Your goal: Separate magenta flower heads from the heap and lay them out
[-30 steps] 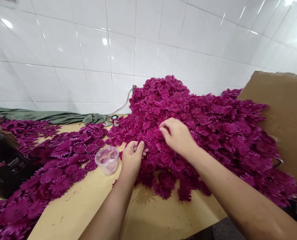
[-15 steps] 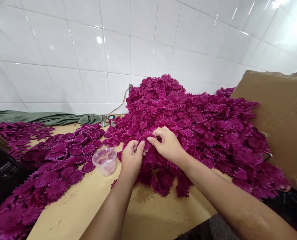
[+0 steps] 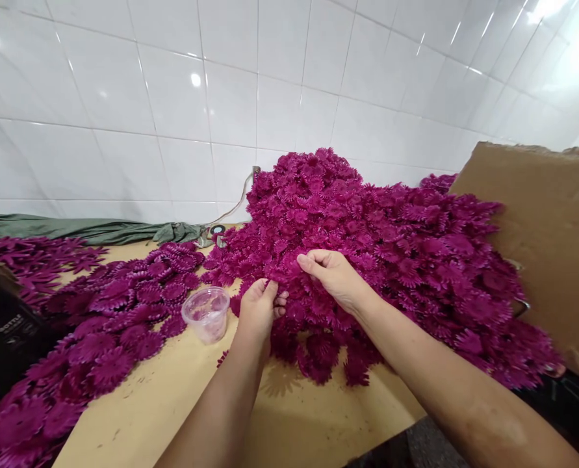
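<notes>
Both of my hands are in front of a large heap of magenta artificial flowers (image 3: 396,253). My left hand (image 3: 260,305) is closed, thumb pressed to the index finger, on the edge of a magenta flower (image 3: 289,270). Slightly higher and to the right, my right hand (image 3: 331,276) pinches the same flower between thumb and fingertips. The flower's outline blends into the heap behind it. Just left of my left hand stands a clear plastic cup (image 3: 206,315) with a little whitish stuff inside.
Flat magenta flower layers (image 3: 123,312) spread along the left side of the tan table covering (image 3: 138,416). A dark bottle-marked package (image 3: 6,331) stands at the far left. Green cloth (image 3: 75,229) lies along the tiled wall. A cardboard sheet (image 3: 547,240) leans at the right.
My right hand has moved a little to the right, so the gap between my hands is wider. My left hand has turned slightly and its lower fingers show more. The cup stays in place.
</notes>
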{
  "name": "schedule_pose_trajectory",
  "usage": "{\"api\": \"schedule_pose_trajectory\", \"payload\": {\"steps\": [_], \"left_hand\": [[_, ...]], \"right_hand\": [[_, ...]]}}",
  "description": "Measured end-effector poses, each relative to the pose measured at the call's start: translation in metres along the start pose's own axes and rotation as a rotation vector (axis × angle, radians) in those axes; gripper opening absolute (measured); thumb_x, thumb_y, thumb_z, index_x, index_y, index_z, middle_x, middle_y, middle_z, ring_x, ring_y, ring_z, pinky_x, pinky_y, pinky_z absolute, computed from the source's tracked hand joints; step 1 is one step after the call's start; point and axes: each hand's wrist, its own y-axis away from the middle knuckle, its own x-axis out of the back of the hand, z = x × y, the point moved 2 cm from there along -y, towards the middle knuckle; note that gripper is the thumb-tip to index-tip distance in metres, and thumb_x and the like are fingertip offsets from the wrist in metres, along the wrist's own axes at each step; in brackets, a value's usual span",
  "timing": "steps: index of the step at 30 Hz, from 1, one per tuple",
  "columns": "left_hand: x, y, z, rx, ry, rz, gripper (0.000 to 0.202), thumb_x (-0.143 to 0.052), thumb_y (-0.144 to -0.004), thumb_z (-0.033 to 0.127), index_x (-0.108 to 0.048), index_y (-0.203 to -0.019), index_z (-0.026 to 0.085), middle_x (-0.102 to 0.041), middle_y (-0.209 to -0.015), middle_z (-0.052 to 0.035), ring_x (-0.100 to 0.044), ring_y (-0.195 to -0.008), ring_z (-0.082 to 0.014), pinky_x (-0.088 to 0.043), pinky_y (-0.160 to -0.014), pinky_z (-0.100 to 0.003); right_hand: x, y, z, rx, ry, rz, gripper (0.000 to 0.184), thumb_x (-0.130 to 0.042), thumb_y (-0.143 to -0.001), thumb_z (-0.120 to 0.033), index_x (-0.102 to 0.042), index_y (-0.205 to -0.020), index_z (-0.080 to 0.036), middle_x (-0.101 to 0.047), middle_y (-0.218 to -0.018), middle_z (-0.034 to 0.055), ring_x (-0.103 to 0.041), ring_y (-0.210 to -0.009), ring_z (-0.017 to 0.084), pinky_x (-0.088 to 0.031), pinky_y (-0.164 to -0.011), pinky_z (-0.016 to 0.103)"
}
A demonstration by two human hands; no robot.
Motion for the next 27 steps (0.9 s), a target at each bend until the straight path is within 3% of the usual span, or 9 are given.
{"api": "schedule_pose_trajectory", "payload": {"steps": [3, 6, 9, 11, 13, 17, 19, 23, 27], "left_hand": [[-0.005, 0.002, -0.001, 0.012, 0.003, -0.018, 0.037, -0.071, -0.044, 0.039, -0.045, -0.060, 0.017, -0.052, -0.046, 0.0058, -0.044, -0.040, -0.0038, -0.034, -0.039, -0.014], [-0.005, 0.002, -0.001, -0.008, 0.000, 0.026, 0.037, -0.069, -0.048, 0.041, -0.043, -0.060, 0.018, -0.050, -0.044, 0.0073, -0.042, -0.039, -0.0036, -0.034, -0.039, -0.014], [-0.002, 0.001, 0.000, -0.055, -0.050, 0.043, 0.035, -0.068, -0.051, 0.041, -0.043, -0.060, 0.018, -0.050, -0.045, 0.0071, -0.044, -0.039, -0.0041, -0.036, -0.039, -0.015], [-0.003, 0.001, 0.000, -0.097, -0.096, 0.013, 0.033, -0.067, -0.053, 0.041, -0.045, -0.061, 0.017, -0.051, -0.046, 0.0064, -0.046, -0.041, -0.0051, -0.037, -0.040, -0.015], [-0.004, 0.000, -0.001, -0.119, -0.130, -0.012, 0.032, -0.066, -0.055, 0.041, -0.047, -0.061, 0.017, -0.052, -0.046, 0.0059, -0.046, -0.042, -0.0055, -0.036, -0.040, -0.016], [-0.003, -0.001, -0.002, -0.155, -0.170, -0.007, 0.029, -0.066, -0.060, 0.039, -0.046, -0.059, 0.017, -0.052, -0.045, 0.0058, -0.044, -0.039, -0.0047, -0.034, -0.039, -0.016], [0.000, -0.001, -0.002, -0.182, -0.184, -0.002, 0.029, -0.066, -0.061, 0.036, -0.045, -0.058, 0.017, -0.049, -0.043, 0.0074, -0.042, -0.037, -0.0043, -0.032, -0.039, -0.015], [0.001, -0.002, 0.001, -0.214, -0.209, -0.034, 0.026, -0.066, -0.064, 0.032, -0.046, -0.057, 0.017, -0.049, -0.044, 0.0076, -0.044, -0.039, -0.0050, -0.034, -0.042, -0.016], [-0.006, 0.002, 0.007, -0.275, -0.218, -0.078, 0.024, -0.063, -0.069, 0.028, -0.044, -0.058, 0.018, -0.050, -0.043, 0.0072, -0.045, -0.040, -0.0052, -0.034, -0.043, -0.016]], "right_hand": [[0.014, -0.012, 0.004, -0.021, -0.058, 0.108, 0.045, -0.062, -0.060, -0.057, -0.041, -0.052, -0.018, -0.034, -0.049, -0.0067, -0.029, -0.047, 0.007, -0.028, -0.049, 0.023], [0.046, -0.034, 0.002, -0.023, -0.009, 0.383, 0.041, -0.057, -0.065, -0.057, -0.042, -0.057, -0.020, -0.040, -0.054, -0.0039, -0.036, -0.049, 0.009, -0.035, -0.050, 0.025], [0.077, -0.051, -0.005, 0.021, 0.376, 0.634, 0.025, -0.061, -0.067, -0.040, -0.051, -0.069, -0.018, -0.049, -0.068, 0.0020, -0.046, -0.061, 0.014, -0.042, -0.064, 0.031], [0.081, -0.051, -0.011, -0.003, 0.680, 0.602, 0.029, -0.069, -0.061, -0.027, -0.057, -0.083, -0.013, -0.053, -0.085, 0.0091, -0.052, -0.074, 0.019, -0.043, -0.076, 0.035], [0.068, -0.040, -0.018, -0.004, 0.873, 0.448, 0.032, -0.069, -0.063, -0.025, -0.059, -0.091, -0.012, -0.054, -0.095, 0.0129, -0.054, -0.082, 0.022, -0.041, -0.081, 0.036], [0.016, -0.003, -0.027, 0.054, 0.858, -0.007, 0.027, -0.051, -0.079, -0.040, -0.064, -0.076, -0.017, -0.061, -0.074, 0.0046, -0.055, -0.068, 0.016, -0.041, -0.069, 0.030], [-0.005, 0.009, -0.028, 0.111, 0.857, -0.115, 0.027, -0.055, -0.076, -0.042, -0.061, -0.070, -0.017, -0.059, -0.068, 0.0024, -0.051, -0.062, 0.013, -0.037, -0.060, 0.026], [-0.010, 0.009, -0.023, 0.258, 0.872, -0.036, 0.013, -0.052, -0.078, -0.020, -0.056, -0.066, -0.015, -0.056, -0.066, 0.0012, -0.047, -0.061, 0.011, -0.033, -0.061, 0.025], [0.013, -0.010, -0.021, 0.186, 0.674, 0.076, 0.019, -0.052, -0.075, -0.019, -0.053, -0.057, -0.014, -0.044, -0.051, -0.0040, -0.038, -0.051, 0.008, -0.029, -0.056, 0.024]]}}
